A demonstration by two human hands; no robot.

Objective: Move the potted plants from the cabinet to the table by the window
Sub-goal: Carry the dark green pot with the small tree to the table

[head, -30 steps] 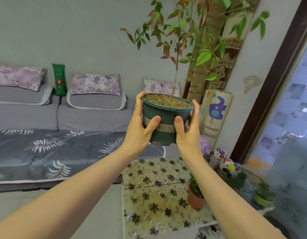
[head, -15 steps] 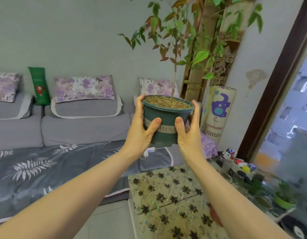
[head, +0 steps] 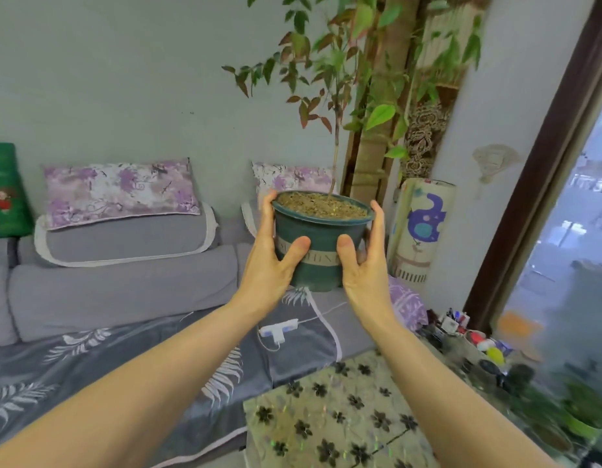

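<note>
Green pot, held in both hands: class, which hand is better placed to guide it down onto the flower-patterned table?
Probably the right hand: the table lies lower right. Both it and the left hand grip the green pot.

Ahead of me: grey sofa (head: 117,292) against the wall, two purple floral pillows (head: 120,190) on its backrest, a green cushion (head: 6,194) far left. A white power strip (head: 279,329) lies on the leaf-print cover (head: 90,359). Rolled mat (head: 423,231) upright in the corner.
</note>
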